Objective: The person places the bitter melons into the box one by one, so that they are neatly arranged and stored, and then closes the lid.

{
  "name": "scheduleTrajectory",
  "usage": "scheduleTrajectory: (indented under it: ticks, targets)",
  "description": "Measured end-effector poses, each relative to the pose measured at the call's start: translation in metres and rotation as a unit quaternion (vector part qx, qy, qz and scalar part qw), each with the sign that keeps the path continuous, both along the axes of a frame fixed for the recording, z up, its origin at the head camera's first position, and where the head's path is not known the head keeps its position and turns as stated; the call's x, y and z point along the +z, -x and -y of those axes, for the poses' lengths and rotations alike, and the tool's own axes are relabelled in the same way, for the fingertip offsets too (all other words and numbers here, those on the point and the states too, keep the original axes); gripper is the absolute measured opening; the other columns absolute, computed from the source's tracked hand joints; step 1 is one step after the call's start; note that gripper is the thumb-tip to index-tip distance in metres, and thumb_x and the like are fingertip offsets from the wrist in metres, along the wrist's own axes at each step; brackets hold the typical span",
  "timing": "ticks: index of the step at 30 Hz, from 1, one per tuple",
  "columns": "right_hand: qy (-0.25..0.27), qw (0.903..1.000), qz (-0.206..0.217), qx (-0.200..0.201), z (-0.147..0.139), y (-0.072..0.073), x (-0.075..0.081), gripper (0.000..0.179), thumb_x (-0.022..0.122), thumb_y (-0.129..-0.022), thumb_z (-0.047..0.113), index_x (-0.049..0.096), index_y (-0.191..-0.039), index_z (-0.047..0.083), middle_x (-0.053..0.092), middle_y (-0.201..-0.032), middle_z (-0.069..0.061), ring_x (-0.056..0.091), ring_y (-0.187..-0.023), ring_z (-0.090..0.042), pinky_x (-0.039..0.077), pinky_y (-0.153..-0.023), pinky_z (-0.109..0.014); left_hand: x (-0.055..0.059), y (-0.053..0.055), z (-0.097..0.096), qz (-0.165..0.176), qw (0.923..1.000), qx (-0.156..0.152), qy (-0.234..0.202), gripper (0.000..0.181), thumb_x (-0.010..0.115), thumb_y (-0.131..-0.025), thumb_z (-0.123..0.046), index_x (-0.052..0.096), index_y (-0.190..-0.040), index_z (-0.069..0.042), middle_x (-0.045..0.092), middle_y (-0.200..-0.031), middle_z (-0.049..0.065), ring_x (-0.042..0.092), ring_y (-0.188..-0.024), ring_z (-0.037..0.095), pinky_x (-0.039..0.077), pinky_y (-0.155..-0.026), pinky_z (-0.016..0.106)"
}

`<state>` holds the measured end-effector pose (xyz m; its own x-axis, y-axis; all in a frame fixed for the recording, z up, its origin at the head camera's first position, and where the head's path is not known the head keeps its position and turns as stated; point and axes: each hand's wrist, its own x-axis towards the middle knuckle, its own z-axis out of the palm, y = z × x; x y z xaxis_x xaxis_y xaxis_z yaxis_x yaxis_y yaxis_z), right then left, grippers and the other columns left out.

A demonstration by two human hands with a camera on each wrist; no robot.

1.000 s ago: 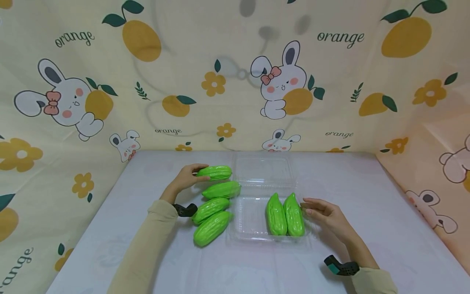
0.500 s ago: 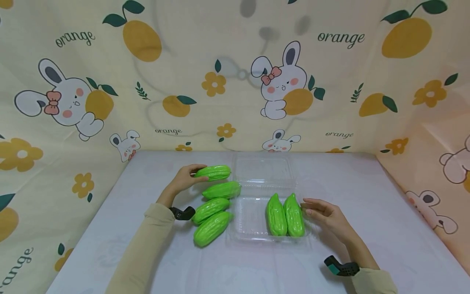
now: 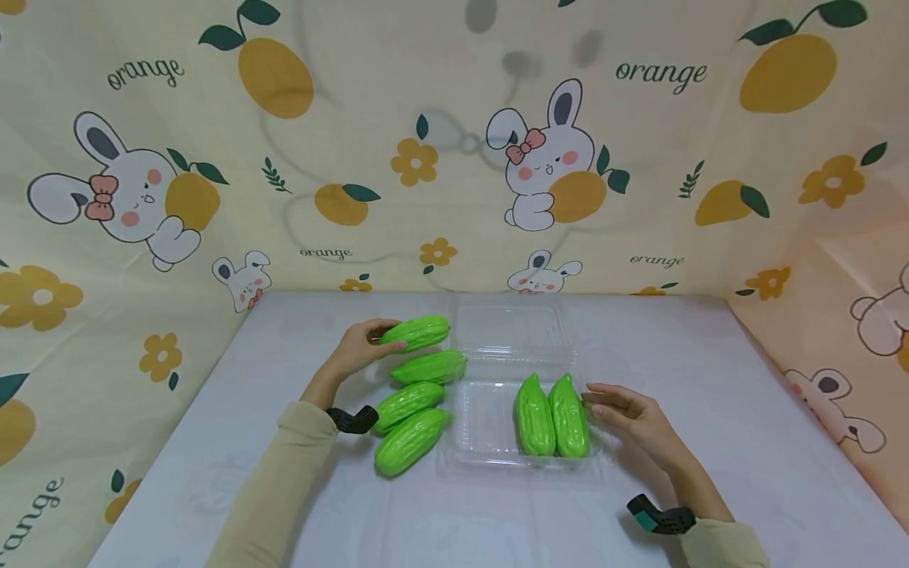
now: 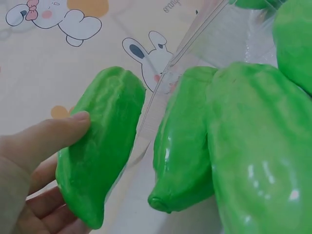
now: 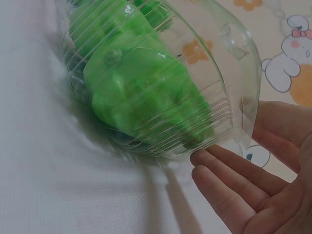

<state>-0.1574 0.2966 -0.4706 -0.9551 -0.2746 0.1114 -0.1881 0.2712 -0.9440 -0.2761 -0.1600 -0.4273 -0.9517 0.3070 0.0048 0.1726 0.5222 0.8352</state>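
My left hand (image 3: 358, 347) holds a ridged green bitter melon (image 3: 419, 332) by its left end, thumb on the near side in the left wrist view. The melon's far end tilts up a little. Below it, three more bitter melons lie in a column: an upper one (image 3: 428, 367) whose tip reaches the container, a middle one (image 3: 408, 406) and a lower one (image 3: 412, 443). Two bitter melons (image 3: 534, 416) stand side by side in the right half of a clear plastic container (image 3: 483, 456). My right hand (image 3: 632, 414), fingers fairly straight, touches the container's right side.
The container's clear lid (image 3: 511, 325) lies folded back behind it. A white cloth (image 3: 682, 339) covers the table. Behind and at the sides hangs a curtain (image 3: 454, 102) printed with rabbits and oranges. Each wrist wears a black device (image 3: 353, 420).
My left hand has shifted slightly left, and the melon's right end has lifted a little. The right hand, the container and the other melons stay as they were.
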Motion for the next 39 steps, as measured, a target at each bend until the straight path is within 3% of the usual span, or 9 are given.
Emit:
scheduleTrajectory:
  ticks: [5, 12, 21, 25, 29, 31, 39]
  targets:
    - [-0.005, 1.0, -0.002, -0.006, 0.0, 0.0, 0.002, 0.044, 0.058, -0.095, 0.01, 0.046, -0.131, -0.014, 0.066, -0.111, 0.026, 0.064, -0.101, 0.009, 0.052, -0.083, -0.01, -0.002, -0.003, 0.0, 0.005, 1.0, 0.004, -0.007, 0.054, 0.07, -0.089, -0.028, 0.054, -0.135, -0.005, 0.056, -0.137, 0.02, 0.055, -0.126, 0.038, 0.048, -0.105, 0.049]
    - [-0.012, 0.9999, 0.0, -0.007, 0.0, -0.001, 0.004, 0.046, 0.058, -0.096, 0.011, 0.045, -0.132, -0.014, 0.066, -0.111, 0.027, 0.065, -0.1, 0.009, 0.052, -0.083, -0.01, 0.0, -0.008, -0.006, 0.01, 0.9999, 0.001, -0.008, 0.049, 0.064, -0.093, -0.018, 0.051, -0.135, 0.004, 0.054, -0.137, 0.026, 0.052, -0.127, 0.044, 0.046, -0.105, 0.052]
    - [-0.007, 0.9999, -0.005, -0.007, 0.001, -0.001, 0.004, 0.043, 0.058, -0.095, 0.01, 0.048, -0.131, -0.011, 0.066, -0.111, 0.026, 0.064, -0.101, 0.008, 0.053, -0.082, -0.01, 0.0, -0.017, -0.009, 0.022, 0.9992, 0.007, -0.033, 0.051, 0.067, -0.091, -0.026, 0.053, -0.134, -0.002, 0.056, -0.136, 0.021, 0.053, -0.127, 0.038, 0.045, -0.107, 0.05]
    - [-0.008, 0.9999, -0.009, -0.003, 0.002, -0.002, 0.005, 0.043, 0.057, -0.096, 0.008, 0.047, -0.131, -0.012, 0.066, -0.111, 0.027, 0.064, -0.102, 0.01, 0.052, -0.082, -0.01, 0.012, -0.029, -0.015, 0.028, 0.9991, 0.007, -0.033, 0.049, 0.065, -0.092, -0.021, 0.052, -0.134, 0.001, 0.057, -0.135, 0.023, 0.054, -0.125, 0.039, 0.046, -0.104, 0.05]
    - [-0.011, 0.9999, -0.01, -0.002, 0.002, -0.002, 0.004, 0.043, 0.057, -0.096, 0.009, 0.047, -0.132, -0.013, 0.066, -0.111, 0.027, 0.063, -0.101, 0.01, 0.052, -0.082, -0.009, 0.01, -0.033, -0.016, 0.046, 0.9978, 0.009, -0.048, 0.05, 0.066, -0.091, -0.026, 0.053, -0.134, -0.005, 0.056, -0.138, 0.018, 0.053, -0.128, 0.035, 0.046, -0.105, 0.048]
    - [-0.012, 0.9999, -0.008, -0.004, 0.002, -0.001, 0.003, 0.044, 0.058, -0.096, 0.01, 0.046, -0.131, -0.014, 0.066, -0.111, 0.027, 0.063, -0.101, 0.01, 0.052, -0.083, -0.009, 0.0, -0.029, -0.014, 0.054, 0.9967, 0.011, -0.06, 0.052, 0.068, -0.09, -0.03, 0.053, -0.135, -0.009, 0.055, -0.14, 0.014, 0.052, -0.129, 0.033, 0.046, -0.106, 0.048]
    - [-0.017, 0.9998, -0.005, -0.008, 0.001, -0.001, 0.002, 0.045, 0.058, -0.095, 0.011, 0.046, -0.131, -0.013, 0.066, -0.111, 0.027, 0.064, -0.101, 0.01, 0.052, -0.083, -0.009, 0.001, -0.036, -0.016, 0.064, 0.9955, 0.017, -0.068, 0.052, 0.067, -0.09, -0.03, 0.052, -0.137, -0.011, 0.051, -0.145, 0.013, 0.047, -0.135, 0.035, 0.041, -0.111, 0.051]
